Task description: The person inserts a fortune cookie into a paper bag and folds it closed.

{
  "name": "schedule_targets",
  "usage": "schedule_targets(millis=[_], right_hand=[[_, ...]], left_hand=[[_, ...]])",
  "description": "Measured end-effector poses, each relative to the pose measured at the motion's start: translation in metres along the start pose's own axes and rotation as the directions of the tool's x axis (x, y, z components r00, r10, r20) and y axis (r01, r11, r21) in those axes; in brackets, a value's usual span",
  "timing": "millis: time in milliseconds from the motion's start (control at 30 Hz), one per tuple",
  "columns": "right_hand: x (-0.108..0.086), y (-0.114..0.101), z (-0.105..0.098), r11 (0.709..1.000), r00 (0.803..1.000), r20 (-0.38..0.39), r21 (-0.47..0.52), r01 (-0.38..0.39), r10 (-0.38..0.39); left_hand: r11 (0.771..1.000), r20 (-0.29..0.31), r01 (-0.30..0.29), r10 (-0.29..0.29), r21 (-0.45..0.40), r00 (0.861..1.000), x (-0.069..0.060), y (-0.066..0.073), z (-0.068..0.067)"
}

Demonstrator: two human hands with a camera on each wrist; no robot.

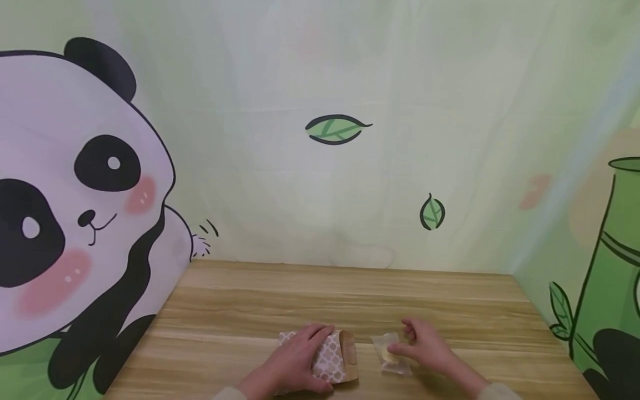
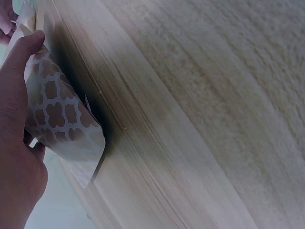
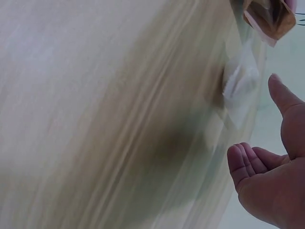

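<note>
A paper bag with a white and tan lattice pattern lies on the table, its brown open mouth facing right. My left hand grips it from above, thumb at the near side and fingers over the far side. In the left wrist view the bag bulges under that grip. To its right lies a small translucent packet with something pale and round inside. My right hand hovers by this packet, thumb extended and fingers loosely bent. The right wrist view shows a gap between hand and packet; nothing is held.
Both things rest on a wood-grain table. Behind it hangs a pale green cloth backdrop printed with a panda at left, leaves and bamboo at right. The backdrop meets the table's back and side edges.
</note>
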State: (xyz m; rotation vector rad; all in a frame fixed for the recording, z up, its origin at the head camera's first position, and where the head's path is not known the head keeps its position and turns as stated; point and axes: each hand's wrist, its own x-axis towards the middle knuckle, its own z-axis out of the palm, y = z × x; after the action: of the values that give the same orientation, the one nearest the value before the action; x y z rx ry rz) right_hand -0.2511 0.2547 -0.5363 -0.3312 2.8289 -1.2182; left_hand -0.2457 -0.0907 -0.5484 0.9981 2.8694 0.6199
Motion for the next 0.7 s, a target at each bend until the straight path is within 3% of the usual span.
schedule_targets(millis=[333, 700], right_hand=[[0.001, -0.003, 0.011, 0.999, 0.999, 0.013, -0.012, 0.045, -0.045], [0.004, -0.004, 0.012, 0.994, 0.998, 0.067, 0.108, 0.001, -0.008]], left_hand=[[1.000, 0.003, -0.010, 0.010, 0.007, 1.000, -0.002, 0.001, -0.002], [1.000, -0.004, -0.018, 0.018, 0.013, 1.000, -0.004, -0.001, -0.001]])
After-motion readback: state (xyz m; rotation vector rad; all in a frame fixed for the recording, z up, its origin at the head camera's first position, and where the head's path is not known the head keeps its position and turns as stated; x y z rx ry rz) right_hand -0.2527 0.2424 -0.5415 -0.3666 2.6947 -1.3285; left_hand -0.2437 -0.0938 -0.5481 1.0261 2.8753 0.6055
